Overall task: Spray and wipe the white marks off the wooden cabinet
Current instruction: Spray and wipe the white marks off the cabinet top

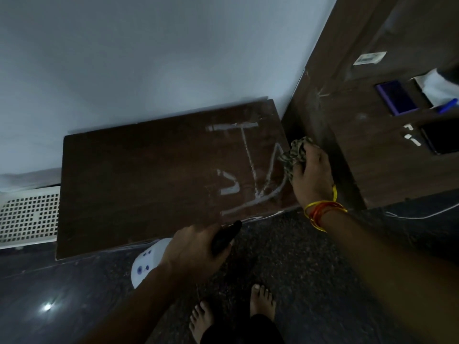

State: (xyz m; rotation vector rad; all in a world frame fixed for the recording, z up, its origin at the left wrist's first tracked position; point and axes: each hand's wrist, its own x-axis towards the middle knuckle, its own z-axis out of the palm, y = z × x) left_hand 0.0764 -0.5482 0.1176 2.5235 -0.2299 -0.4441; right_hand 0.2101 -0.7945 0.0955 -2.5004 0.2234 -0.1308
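Note:
A dark wooden cabinet top [139, 180] lies below me against a pale wall. White marks [248, 170] cover its right part: lines, a bar and a hooked shape. My left hand [196, 254] grips a white spray bottle [146, 264] by its black trigger head [224, 237], at the cabinet's front edge, nozzle towards the marks. My right hand [311, 175], with yellow and red threads on the wrist, holds a crumpled patterned cloth [294, 155] at the cabinet's right edge, beside the marks.
A taller wooden unit [372, 135] stands to the right, carrying a purple box [397, 98], white tissue, a blue pen and a dark phone. A white perforated grille [27, 217] sits at the left. My bare feet [233, 311] stand on dark speckled floor.

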